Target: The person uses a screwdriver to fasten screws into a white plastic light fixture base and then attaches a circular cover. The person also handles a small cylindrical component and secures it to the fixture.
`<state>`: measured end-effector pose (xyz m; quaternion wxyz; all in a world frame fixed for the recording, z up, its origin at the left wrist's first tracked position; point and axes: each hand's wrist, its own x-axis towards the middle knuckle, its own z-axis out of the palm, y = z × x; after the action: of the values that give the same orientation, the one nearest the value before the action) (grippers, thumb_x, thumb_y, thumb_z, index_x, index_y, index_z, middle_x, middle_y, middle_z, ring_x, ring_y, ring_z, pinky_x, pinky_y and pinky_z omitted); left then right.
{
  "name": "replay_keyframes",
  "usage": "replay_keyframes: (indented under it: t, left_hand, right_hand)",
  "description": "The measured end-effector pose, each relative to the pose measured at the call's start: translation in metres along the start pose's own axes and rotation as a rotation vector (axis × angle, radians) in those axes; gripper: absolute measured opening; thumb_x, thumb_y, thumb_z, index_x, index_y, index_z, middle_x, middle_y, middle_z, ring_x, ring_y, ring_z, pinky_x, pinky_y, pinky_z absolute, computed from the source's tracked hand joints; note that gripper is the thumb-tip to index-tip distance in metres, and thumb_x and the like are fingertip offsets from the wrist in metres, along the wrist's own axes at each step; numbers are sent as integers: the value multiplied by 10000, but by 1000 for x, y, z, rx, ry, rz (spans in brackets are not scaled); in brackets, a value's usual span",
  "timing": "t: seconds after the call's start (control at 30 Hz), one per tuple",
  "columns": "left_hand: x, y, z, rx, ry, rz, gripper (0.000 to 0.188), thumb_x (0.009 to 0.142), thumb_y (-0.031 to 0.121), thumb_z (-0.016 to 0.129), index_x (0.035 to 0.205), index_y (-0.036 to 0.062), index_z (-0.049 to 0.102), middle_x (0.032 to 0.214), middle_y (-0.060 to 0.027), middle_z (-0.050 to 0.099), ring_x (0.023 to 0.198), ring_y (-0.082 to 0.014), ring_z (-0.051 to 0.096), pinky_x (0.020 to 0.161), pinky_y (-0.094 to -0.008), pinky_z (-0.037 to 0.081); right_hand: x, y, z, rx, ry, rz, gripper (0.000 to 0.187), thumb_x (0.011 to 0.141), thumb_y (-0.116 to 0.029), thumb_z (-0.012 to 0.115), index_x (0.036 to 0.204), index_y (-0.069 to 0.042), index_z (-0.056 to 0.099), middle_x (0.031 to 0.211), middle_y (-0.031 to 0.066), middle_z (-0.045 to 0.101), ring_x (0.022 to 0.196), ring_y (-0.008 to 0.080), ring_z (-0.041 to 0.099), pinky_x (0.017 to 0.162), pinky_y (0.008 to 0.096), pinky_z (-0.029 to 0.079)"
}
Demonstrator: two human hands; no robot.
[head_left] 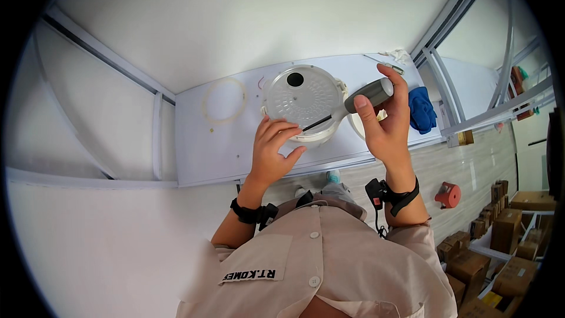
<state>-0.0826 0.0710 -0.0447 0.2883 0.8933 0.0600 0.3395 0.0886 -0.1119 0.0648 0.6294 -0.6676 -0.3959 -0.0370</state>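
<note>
A round, pale appliance (312,103) lies on the white table in front of me, its grey disc-shaped top facing up with a dark round hole near the far edge. My right hand (389,132) grips a screwdriver (368,96) by its thick grey handle. The dark shaft slants down leftward to the appliance's near rim. Beside the tip is my left hand (272,152), fingers spread and fingertips at the rim; whether they touch the shaft I cannot tell. Partly hidden behind my right hand is a white round part (356,125).
A cream ring (205,105) lies at the table's left, with several small screws about. Toward the right are a blue cloth (422,111), a second screwdriver (393,68) and a white cloth (400,55). White frame posts flank the table. A red stool (449,195) and cardboard boxes (506,229) stand beyond.
</note>
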Motion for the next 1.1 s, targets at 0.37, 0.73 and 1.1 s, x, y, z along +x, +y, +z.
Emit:
replay_keyframes:
  t: [0.37,0.73,1.1]
  left_hand:
    - [2,-3,1,-27,-2,-6,446,693,142,933,1102,99,762,1146,-52,746,1156,-292,666,1174,-539,401]
    - [4,-5,8,27,24,-19,151,819,146,857,963,132,813,1033,-2,749,1082,-248,663,1130,-513,411]
    - [5,-4,8,49,12,-19,146,814,163,861,948,136,809,1018,13,739,1061,-233,657,1131,-512,404]
  right_hand:
    - [-2,2,-2,-67,-14,20,598,971,-171,780,1459,-27,467,906,43,708,746,86,638,650,223,502]
    - [-1,1,3,-76,-34,28,592,969,-178,780,1452,-20,476,866,54,704,686,89,637,617,230,518]
    - [14,-19,8,-283,-172,-191,598,862,-212,851,1382,-68,593,863,95,697,657,209,659,606,306,530]
